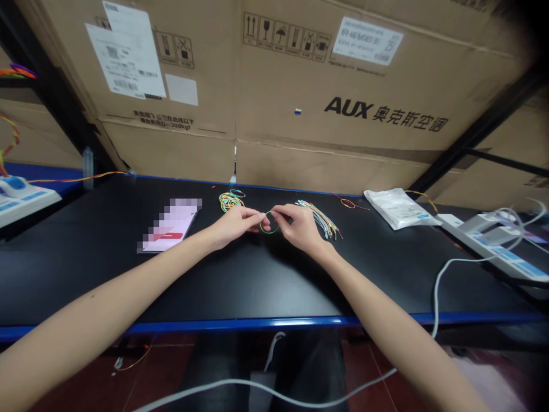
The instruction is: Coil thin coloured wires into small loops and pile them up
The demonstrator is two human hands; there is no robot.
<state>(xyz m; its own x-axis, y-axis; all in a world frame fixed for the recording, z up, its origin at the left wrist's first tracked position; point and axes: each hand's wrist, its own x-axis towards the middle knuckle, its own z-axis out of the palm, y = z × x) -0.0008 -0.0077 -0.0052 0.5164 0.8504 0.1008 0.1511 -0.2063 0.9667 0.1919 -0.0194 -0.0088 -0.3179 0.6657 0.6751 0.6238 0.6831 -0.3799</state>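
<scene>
Over the middle of the black table (257,274), my left hand (235,222) and my right hand (300,226) meet, each pinching one end of a thin green wire (269,229) bent into a small loop between them. Just behind my left hand lies a pile of coiled coloured wires (230,201). A bundle of straight coloured wires (321,217) lies right behind my right hand.
A pink-and-white card (171,229) lies left of the hands. A white plastic bag (397,208) and an orange wire loop (348,203) lie to the right. Power strips sit at the far right (493,246) and far left (21,197). Cardboard boxes (278,86) wall the back. A white cable (437,286) hangs over the front edge.
</scene>
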